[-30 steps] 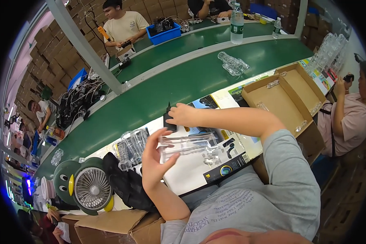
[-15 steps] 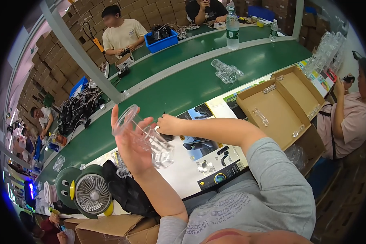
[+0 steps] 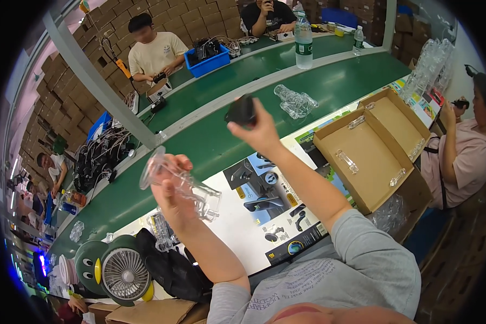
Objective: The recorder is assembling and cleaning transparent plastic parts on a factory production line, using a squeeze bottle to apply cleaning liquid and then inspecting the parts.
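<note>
The left hand (image 3: 170, 189) holds a clear plastic part (image 3: 205, 201) above the near edge of the green bench (image 3: 210, 148), with its fingers curled and closed around it; the part tilts, its wide round rim toward the upper left and its narrower end toward the lower right. The right hand (image 3: 262, 129) is raised farther out over the bench, its thumb and fingers clamped on a small black object (image 3: 241, 110), whose details are too dark to tell. The two hands are well apart. Below them lies a white printed board (image 3: 229, 229) with pictures of dark gadgets on its right half. To the right, an open cardboard tray (image 3: 375, 175) contains a few small clear pieces (image 3: 346, 161) lying along its sides. Beyond the right forearm, a clump of clear plastic (image 3: 295, 101) rests on the green bench, and a large water bottle (image 3: 303, 46) stands farther back. At the lower left, a green fan (image 3: 127, 274) with cartoon eyes stands beside a black bag (image 3: 173, 264). Across the bench, a person in a pale shirt (image 3: 155, 54) works near a blue bin (image 3: 209, 63) heaped with black parts.
</note>
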